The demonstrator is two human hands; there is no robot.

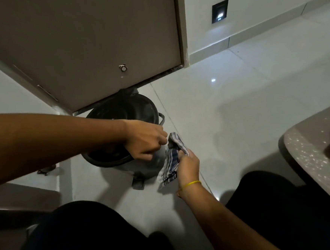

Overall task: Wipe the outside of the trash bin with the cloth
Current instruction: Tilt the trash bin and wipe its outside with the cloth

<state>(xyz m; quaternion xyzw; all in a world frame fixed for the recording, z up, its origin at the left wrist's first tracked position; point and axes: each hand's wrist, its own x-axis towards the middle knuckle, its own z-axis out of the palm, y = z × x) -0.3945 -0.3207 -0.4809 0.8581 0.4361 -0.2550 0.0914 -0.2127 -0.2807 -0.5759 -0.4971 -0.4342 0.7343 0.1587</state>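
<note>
We start at our left hand (143,140), which reaches across from the left and rests on the near rim of the bin (122,110). Its fingers are curled together, closed on the rim or on the top edge of the cloth (171,158); we cannot tell which, since the knuckles hide the contact. The bin sits on the floor (229,110) under and beyond this hand, its dark open mouth towards the door (78,40), its pedal (138,183) on the floor below the hand.

Just to the right of that hand hangs the striped cloth. It lies against the bin's right-hand outer wall, and its long axis runs up and down, from the rim level to near the floor.

Our right hand (187,168) is clamped on the cloth's middle, fingers wrapped round the bunched fabric, with a yellow band (191,183) at the wrist. The bin wall lies directly to the left of this hand, touching the cloth or very nearly so.

We judge that the right hand is the working one: it already holds the cloth beside the wall, so the wipe needs only a press leftward and a stroke along the side, while the left hand steadies the bin.
</note>
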